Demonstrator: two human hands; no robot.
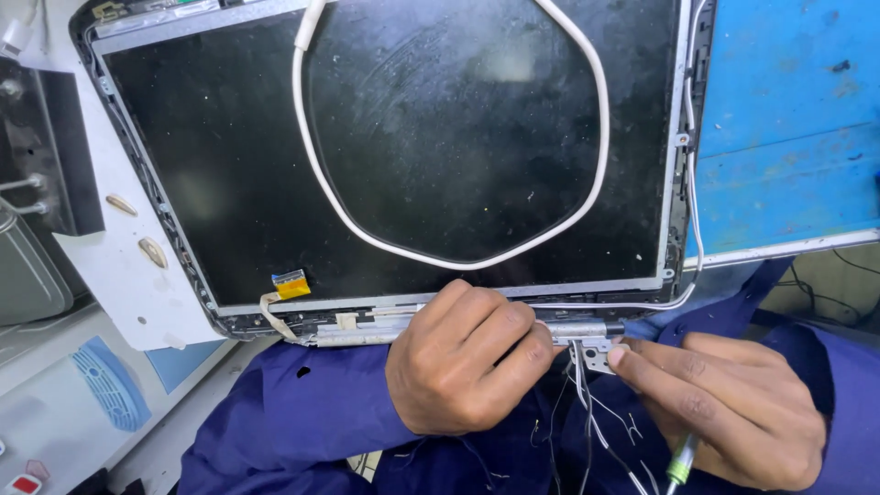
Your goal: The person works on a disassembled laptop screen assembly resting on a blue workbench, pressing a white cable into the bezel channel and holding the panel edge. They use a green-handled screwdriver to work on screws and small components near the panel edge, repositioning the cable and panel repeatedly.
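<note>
Black and dusty, the laptop screen panel [412, 137] fills the upper middle of the view, lying flat in its grey bezel with its lower edge toward the person's lap. A white cable [600, 128] loops in a wide ring across the glass, from twelve o'clock round to six. At the panel's seven o'clock corner sits a small yellow label [291, 286], roughly square, stuck on a pale ribbon connector.

The left hand [463, 357] is curled closed over the metal hinge strip [367, 330] along the panel's bottom edge, fingers folded down on it and pressing. Just to its three o'clock, the right hand [724, 403] pinches the small silver hinge bracket [596, 353] between thumb and fingertips; thin grey wires [587, 412] trail down from there over the blue sleeves. A green-tipped tool [680, 463], perhaps a screwdriver, pokes out below the right palm, though its tip is hidden.

At two o'clock lies a blue counter [788, 137], scuffed. At eight o'clock a white device carries a round blue patch [110, 385], and a small red square label [25, 483] sits near the frame's bottom left corner.
</note>
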